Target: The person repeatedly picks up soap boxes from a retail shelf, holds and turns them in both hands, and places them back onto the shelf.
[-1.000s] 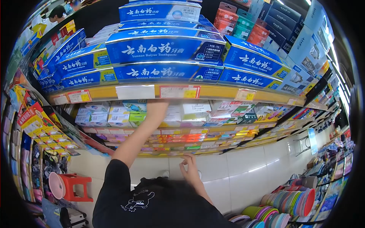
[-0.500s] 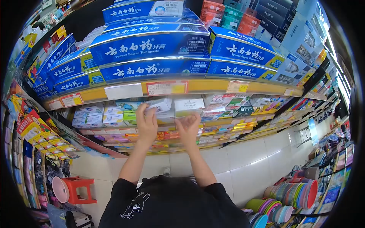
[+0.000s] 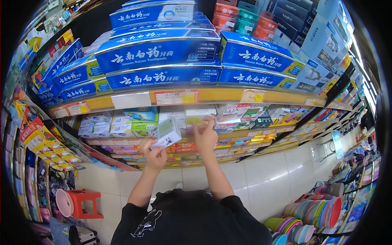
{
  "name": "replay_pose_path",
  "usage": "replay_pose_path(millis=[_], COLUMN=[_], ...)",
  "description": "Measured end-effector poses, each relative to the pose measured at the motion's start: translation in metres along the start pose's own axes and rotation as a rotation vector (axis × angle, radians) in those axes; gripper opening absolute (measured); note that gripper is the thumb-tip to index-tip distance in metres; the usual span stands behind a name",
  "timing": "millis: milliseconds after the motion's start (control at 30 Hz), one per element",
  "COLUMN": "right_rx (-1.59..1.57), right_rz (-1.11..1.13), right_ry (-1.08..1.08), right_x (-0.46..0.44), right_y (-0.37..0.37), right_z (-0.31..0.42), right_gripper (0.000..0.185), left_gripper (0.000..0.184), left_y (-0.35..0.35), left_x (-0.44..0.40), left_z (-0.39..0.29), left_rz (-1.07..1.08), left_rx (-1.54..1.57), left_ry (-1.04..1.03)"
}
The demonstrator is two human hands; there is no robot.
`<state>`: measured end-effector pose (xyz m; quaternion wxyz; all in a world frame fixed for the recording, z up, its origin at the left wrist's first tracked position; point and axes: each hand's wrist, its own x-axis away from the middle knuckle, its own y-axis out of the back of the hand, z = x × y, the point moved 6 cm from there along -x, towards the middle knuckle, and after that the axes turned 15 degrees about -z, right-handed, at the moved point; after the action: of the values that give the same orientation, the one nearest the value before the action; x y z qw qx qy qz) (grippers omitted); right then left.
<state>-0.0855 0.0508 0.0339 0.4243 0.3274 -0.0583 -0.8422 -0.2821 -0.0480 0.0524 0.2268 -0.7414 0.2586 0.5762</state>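
My left hand (image 3: 154, 153) grips a small white box (image 3: 166, 134) with a grey-green panel, held tilted in front of the shelf. My right hand (image 3: 205, 136) is at the lower shelf, with its fingers bent around the front corner of a white-and-yellow box (image 3: 197, 119). That box is partly blurred and its front is partly covered by the fingers. Left of it are more small cartons, including a green and white box (image 3: 143, 126). On its right are LUX boxes (image 3: 232, 112).
Blue toothpaste boxes (image 3: 157, 55) are stacked on the shelf above, whose yellow edge (image 3: 224, 97) carries price tags and overhangs my hands. Behind me to the left stands a red stool (image 3: 86, 203). Colourful basins (image 3: 316, 212) are stacked at the lower right.
My left hand has drawn a small white box out from the shelf and down toward me. My right hand has stayed by the white-and-yellow box, its fingers now higher and closer around it.
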Motion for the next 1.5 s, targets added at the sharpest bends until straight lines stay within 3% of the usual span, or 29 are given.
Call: replay_pose_path(millis=[133,200,300,433,533,633,767,933,1000,1100,1200,1367,1400,1500], right_rx=[-0.459,-0.82,-0.956,-0.945,-0.872,-0.819,-0.857,-0.563,-0.445,-0.302,-0.167,-0.195,-0.21,-0.223], right_rz=[0.229,0.35,0.524,0.358,-0.018,-0.142,-0.164,-0.254,-0.314,-0.381,-0.397,-0.416,-0.423,-0.433], right_ry=[-0.046,-0.041,-0.006,-0.323,-0.341,-0.506,-0.483,-0.072,0.001,0.036,0.083,0.081,0.093,0.132], right_x=[0.001,0.009,0.022,0.024,-0.001,-0.027,-0.071,-0.149,-0.179,-0.216,-0.236,-0.231,-0.228,-0.219], right_y=[0.013,0.037,0.076,0.122,0.158,0.195,0.223,0.243,0.249,0.252,0.241,0.233,0.235,0.238], right_z=[-0.014,-0.016,-0.023,-0.074,-0.117,-0.148,-0.184,-0.2,-0.201,-0.198,-0.219,-0.227,-0.223,-0.215], right_gripper=[0.047,0.051,0.054,0.052,0.044,0.038,0.038,0.036,0.033,0.03,0.03,0.037,0.039,0.042], left_gripper=[0.042,0.045,0.047,0.057,0.071,0.083,0.081,0.065,0.058,0.055,0.051,0.06,0.059,0.059], left_y=[0.001,-0.014,-0.048,-0.109,-0.157,-0.204,-0.265,-0.331,-0.355,-0.393,-0.42,-0.428,-0.419,-0.392], left_x=[0.005,0.007,0.013,0.048,0.04,0.068,0.084,0.047,0.034,0.038,0.036,0.039,0.037,0.033], left_z=[-0.024,-0.04,-0.062,-0.093,-0.14,-0.177,-0.201,-0.216,-0.217,-0.208,-0.202,-0.2,-0.206,-0.212], left_rz=[0.009,-0.013,0.071,0.147,0.264,0.429,0.451,0.375,0.321,0.413,0.412,0.501,0.404,0.401], left_rx=[0.164,0.388,0.559,0.804,0.811,0.726,0.72,0.472,0.437,0.404,0.258,0.264,0.179,0.237], left_ry=[0.178,0.42,0.735,1.215,0.781,0.686,0.718,0.542,0.544,0.667,0.549,0.523,0.394,0.457])
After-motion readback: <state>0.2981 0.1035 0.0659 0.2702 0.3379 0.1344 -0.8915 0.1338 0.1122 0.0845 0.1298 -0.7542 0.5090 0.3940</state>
